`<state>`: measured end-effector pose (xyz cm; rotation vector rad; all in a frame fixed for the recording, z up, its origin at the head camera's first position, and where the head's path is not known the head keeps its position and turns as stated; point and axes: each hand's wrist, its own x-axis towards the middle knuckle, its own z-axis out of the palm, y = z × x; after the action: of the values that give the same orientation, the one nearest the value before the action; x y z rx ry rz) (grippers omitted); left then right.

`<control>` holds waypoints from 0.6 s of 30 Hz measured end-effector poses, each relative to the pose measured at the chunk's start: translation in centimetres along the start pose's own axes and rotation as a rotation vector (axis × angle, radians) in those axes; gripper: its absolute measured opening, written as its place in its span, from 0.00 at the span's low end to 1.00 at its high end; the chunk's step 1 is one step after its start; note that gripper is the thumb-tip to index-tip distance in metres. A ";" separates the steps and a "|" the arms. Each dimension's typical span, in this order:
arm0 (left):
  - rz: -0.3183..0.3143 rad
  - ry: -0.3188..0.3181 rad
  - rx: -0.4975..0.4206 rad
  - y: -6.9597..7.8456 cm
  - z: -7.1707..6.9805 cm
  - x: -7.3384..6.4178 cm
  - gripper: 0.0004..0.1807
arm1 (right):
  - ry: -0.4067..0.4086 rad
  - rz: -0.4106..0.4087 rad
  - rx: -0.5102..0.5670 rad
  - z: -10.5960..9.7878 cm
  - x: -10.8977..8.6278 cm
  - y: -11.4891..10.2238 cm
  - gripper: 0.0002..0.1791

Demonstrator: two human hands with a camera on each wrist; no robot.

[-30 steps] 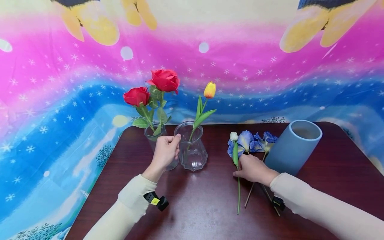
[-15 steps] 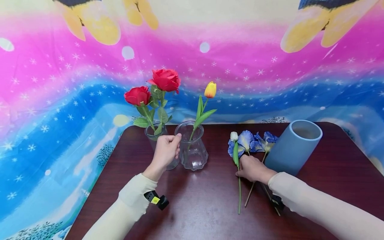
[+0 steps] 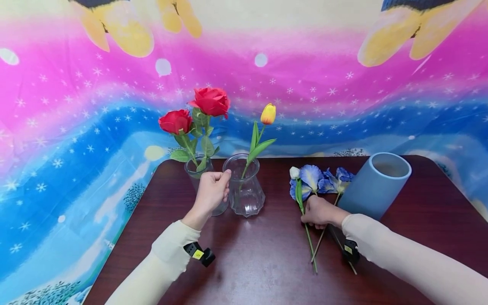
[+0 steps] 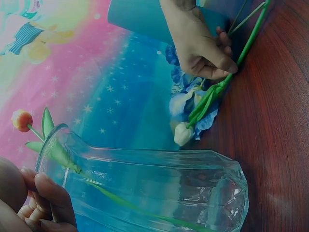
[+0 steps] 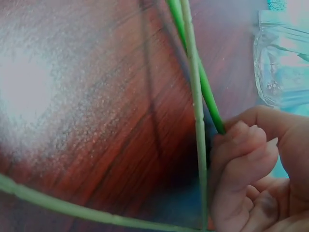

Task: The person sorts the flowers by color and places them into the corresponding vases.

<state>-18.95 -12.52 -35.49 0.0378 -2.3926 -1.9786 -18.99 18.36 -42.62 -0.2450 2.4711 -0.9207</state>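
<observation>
My left hand (image 3: 211,192) pinches the rim of a clear glass vase (image 3: 248,199) between thumb and curled fingers. One yellow-orange tulip (image 3: 268,114) leans in this vase, its stem visible through the glass. My right hand (image 3: 321,212) pinches the green stem of a white tulip (image 3: 294,173), just below its leaves. In the left wrist view the tulip's white bud (image 4: 183,134) points toward the vase. Beneath and behind the right hand lie blue irises (image 3: 310,178) with pale brown-green stems. One iris stem (image 5: 199,121) crosses the green tulip stem (image 5: 210,99) in the right wrist view.
Left of the clear vase, a second glass vase (image 3: 192,171) holds two red roses (image 3: 209,102); my left hand partly hides it. A blue-grey vase (image 3: 375,190) stands right of the irises. The dark wooden table (image 3: 259,262) meets a printed cloth backdrop (image 3: 305,63).
The white tulip has turned slightly: its bud shifts left and its stem end moves right, crossing the iris stem. My right hand closes on its stem. My left hand stays at the rim.
</observation>
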 end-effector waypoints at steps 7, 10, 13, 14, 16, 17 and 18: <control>-0.002 0.003 -0.003 0.0 0.1 0.0 0.27 | 0.001 -0.015 -0.008 0.1 0.0 0.1 0.24; -0.002 0.005 -0.005 0.1 0.1 0.0 0.27 | 0.007 -0.035 0.002 0.1 0.0 -0.1 0.22; -0.005 0.007 -0.006 0.1 0.1 -0.1 0.28 | 0.012 -0.061 0.021 0.2 0.0 -0.3 0.20; -0.005 0.006 -0.005 0.2 0.1 -0.1 0.28 | 0.015 -0.075 0.025 0.1 -0.1 -0.4 0.19; -0.008 0.007 -0.006 0.1 0.1 -0.1 0.28 | 0.020 -0.094 0.031 0.2 -0.1 -0.6 0.18; -0.008 0.007 -0.006 0.1 0.1 -0.1 0.28 | 0.023 -0.104 0.032 0.1 -0.1 -0.7 0.18; -0.009 0.008 -0.007 0.1 0.1 -0.1 0.28 | 0.023 -0.113 0.035 0.1 -0.1 -0.8 0.17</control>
<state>-18.88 -12.41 -35.41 0.0565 -2.3846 -1.9872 -18.81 17.69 -42.11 -0.3674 2.4808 -1.0184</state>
